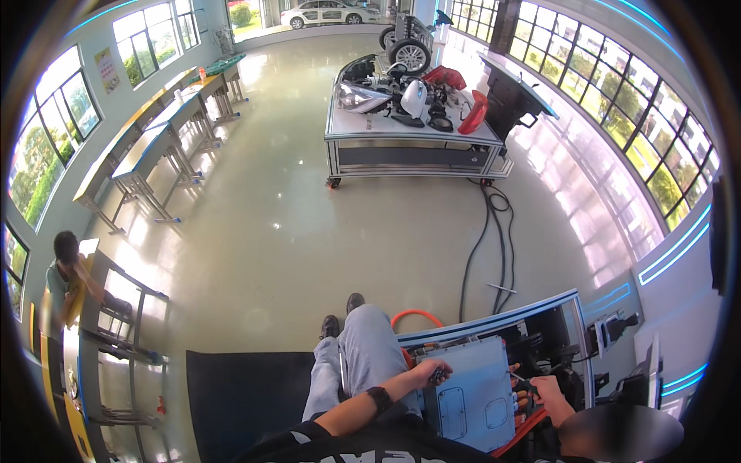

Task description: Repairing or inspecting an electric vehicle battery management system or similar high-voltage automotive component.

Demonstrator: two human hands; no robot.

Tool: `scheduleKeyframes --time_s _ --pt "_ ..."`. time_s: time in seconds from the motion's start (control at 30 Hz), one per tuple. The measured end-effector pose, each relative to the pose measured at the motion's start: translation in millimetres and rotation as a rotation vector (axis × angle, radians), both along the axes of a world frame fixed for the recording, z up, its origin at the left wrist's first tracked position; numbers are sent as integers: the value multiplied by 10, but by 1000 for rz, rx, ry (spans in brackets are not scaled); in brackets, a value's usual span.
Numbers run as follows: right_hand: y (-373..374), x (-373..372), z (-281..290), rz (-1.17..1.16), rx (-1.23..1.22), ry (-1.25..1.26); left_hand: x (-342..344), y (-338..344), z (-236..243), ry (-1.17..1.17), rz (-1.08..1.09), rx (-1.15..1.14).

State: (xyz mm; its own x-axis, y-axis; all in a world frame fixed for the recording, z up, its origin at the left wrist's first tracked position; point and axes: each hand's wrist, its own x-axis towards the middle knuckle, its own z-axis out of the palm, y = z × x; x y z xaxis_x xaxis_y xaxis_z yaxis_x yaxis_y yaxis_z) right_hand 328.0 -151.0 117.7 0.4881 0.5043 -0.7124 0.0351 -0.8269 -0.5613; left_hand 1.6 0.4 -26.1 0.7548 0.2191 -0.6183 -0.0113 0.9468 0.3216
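Observation:
A light blue-grey metal box [463, 390] with two raised panels on its lid sits in the frame in front of me. My left hand [432, 374] is over the box's upper left part, fingers curled round small dark pieces too small to name. Beside the box's right edge, my right hand [546, 391] grips what looks like a screwdriver [522, 380], its thin shaft pointing left at several orange-brown connectors [523, 400]. A blurred oval patch hides the area by my right forearm.
Orange cables [521, 436] run along the box's right side. Beyond stands a wheeled table [409, 131] holding car lamps and mirrors, with black cables [505, 255] trailing on the floor. A person [65, 270] sits at a desk on the left. A black mat [239, 393] lies left of my legs.

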Motion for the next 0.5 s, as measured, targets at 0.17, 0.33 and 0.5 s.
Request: scheduleKeyframes --time_s 0.17,0.33,0.5 --pt "-242 -862 26 3 120 36 -105 14 78 -41 51 151" --pt "-67 -1639 185 -1 338 202 -109 176 175 -28 124 144" --pt "-27 -1995 140 -71 443 285 -134 217 300 -106 161 -16"
